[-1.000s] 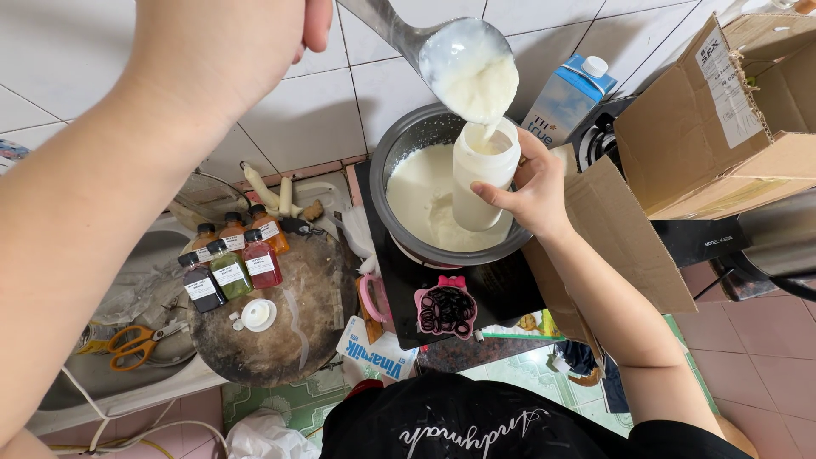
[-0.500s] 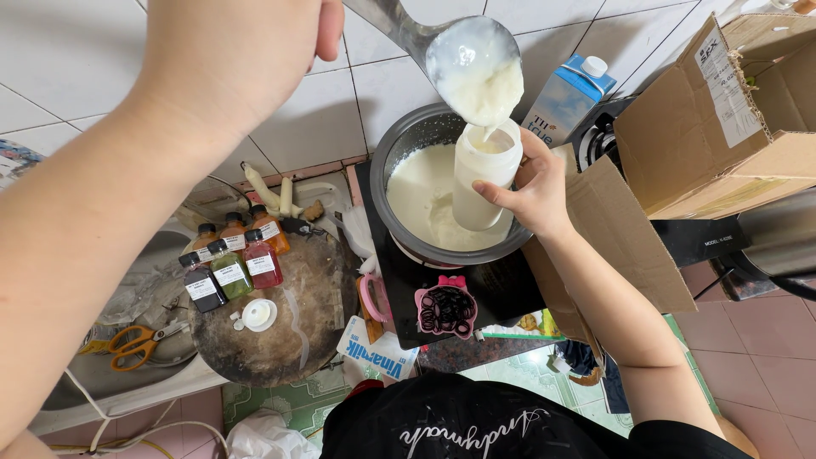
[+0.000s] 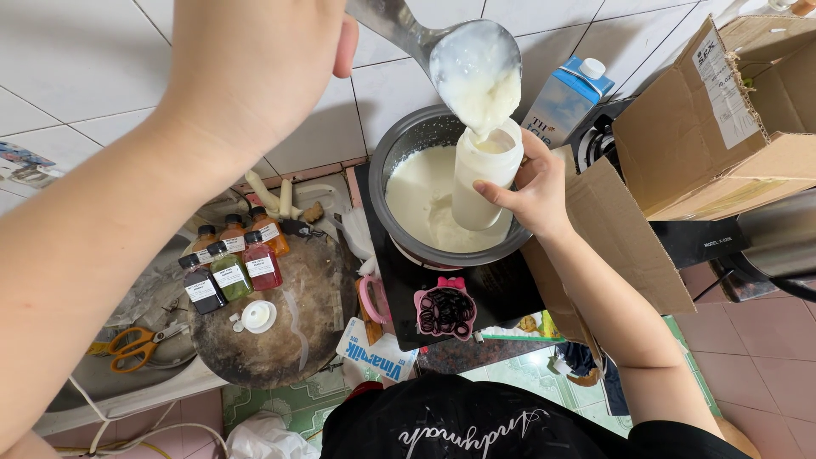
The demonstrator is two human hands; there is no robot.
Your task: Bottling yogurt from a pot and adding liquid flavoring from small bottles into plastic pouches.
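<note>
The right hand [image 3: 531, 183] grips an upright white bottle [image 3: 481, 177] over the pot [image 3: 399, 153] of white liquid, while the left hand [image 3: 255, 68], fingers closed round the handle, tilts a ladle [image 3: 476, 64] directly above the bottle's open mouth.

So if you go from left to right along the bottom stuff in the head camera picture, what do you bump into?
Orange-handled scissors → small white round cap → pink-rimmed bowl of dark rings → brown cardboard box flap.
</note>
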